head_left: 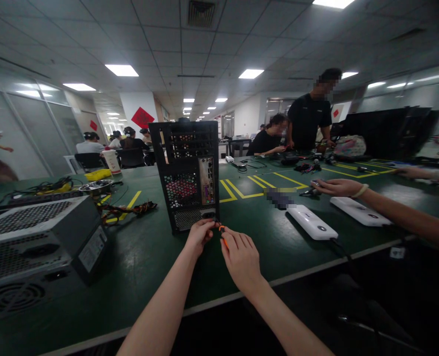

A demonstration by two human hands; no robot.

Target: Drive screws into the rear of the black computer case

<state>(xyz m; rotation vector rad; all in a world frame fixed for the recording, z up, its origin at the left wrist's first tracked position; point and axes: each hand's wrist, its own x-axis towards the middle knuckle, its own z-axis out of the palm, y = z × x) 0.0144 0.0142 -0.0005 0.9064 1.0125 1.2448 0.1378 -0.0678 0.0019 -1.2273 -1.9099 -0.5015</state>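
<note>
A black computer case [190, 168] stands upright on the green table with its rear panel facing me. At its lower right corner, by the power supply grille [188, 219], my left hand [199, 236] has its thumb and fingers pinched together. Whatever is between those fingertips is too small or hidden to name. My right hand [241, 254] is closed around an orange and black screwdriver [222, 229], whose shaft points toward the case corner and my left fingertips. Most of the screwdriver's handle is covered by my fingers.
A grey power supply unit [37, 242] sits on the left with bundled cables [130, 210] behind it. White power banks [311, 222] lie to the right, near another person's hand [338, 188]. A cup [111, 162] stands back left; the table's front edge [297, 271] runs below my arms.
</note>
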